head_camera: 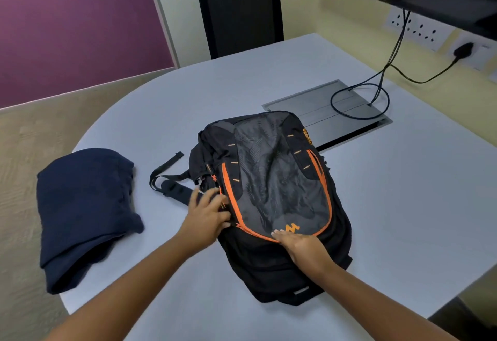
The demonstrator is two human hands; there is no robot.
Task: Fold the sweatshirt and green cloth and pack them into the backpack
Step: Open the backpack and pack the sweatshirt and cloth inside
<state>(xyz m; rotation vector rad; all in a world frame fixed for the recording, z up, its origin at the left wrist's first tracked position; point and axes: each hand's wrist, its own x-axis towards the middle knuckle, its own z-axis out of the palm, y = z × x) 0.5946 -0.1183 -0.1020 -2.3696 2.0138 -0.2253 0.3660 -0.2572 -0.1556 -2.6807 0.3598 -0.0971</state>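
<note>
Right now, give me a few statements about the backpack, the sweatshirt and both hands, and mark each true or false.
1. The backpack lies flat on the table. True.
2. The navy sweatshirt is inside the backpack. False: it lies on the table, left of it.
3. Both hands touch the backpack. True: left hand at its side zipper, right hand pressing the front.
4. The right hand holds the sweatshirt. False: it rests on the backpack.
5. A green cloth lies beside the sweatshirt. False: none is visible.
</note>
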